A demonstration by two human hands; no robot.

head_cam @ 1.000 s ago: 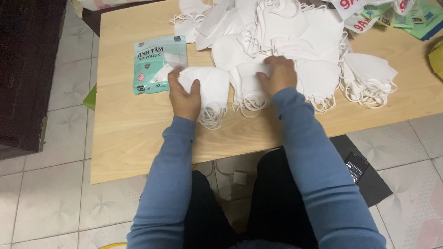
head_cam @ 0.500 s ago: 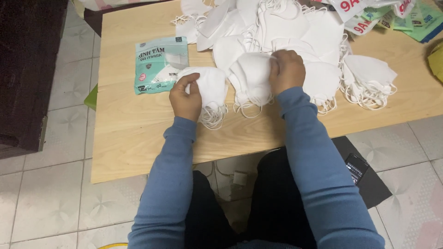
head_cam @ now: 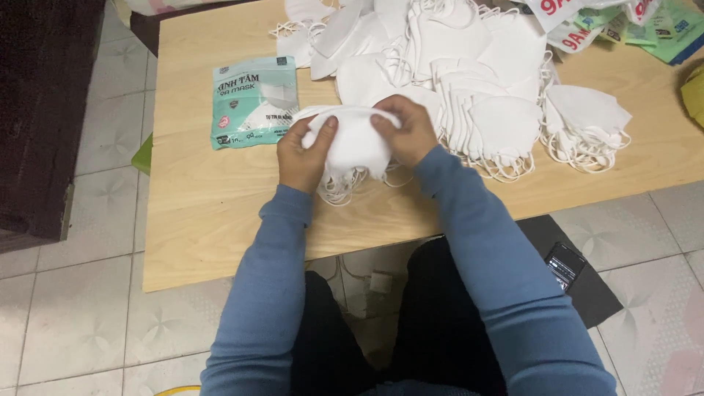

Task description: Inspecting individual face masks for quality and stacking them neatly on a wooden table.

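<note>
Room: a floor of pale grey tiles, with a dark wooden cabinet at the far left.
Surface: a low table of light wood, seen from above, and the person sits at its near edge.
Left part of table: a flat teal packet lies on the wood, just beside the left hand and a little above it.
Left hand: the left hand holds the left edge of a small stack of white masks. The thumb presses on top of the stack and the other fingers are curled under it, so the hand is closed on the stack.
Stack: it is between the two hands, just above the table and close to the near side of the big pile. Its white ear loops hang down under the fingers and touch the wood.
Right hand: the right hand grips the right edge of the same stack. The fingers are bent over the top edge, and the thumb is hidden behind the masks.
Behind the hands: a big pile of white masks covers the middle and far part of the table, and a smaller bunch of masks lies at its right.
Far right corner: some green packets lie at the table edge.
Floor at right: a dark mat lies beside the person's leg, and a black phone lies on it.
</note>
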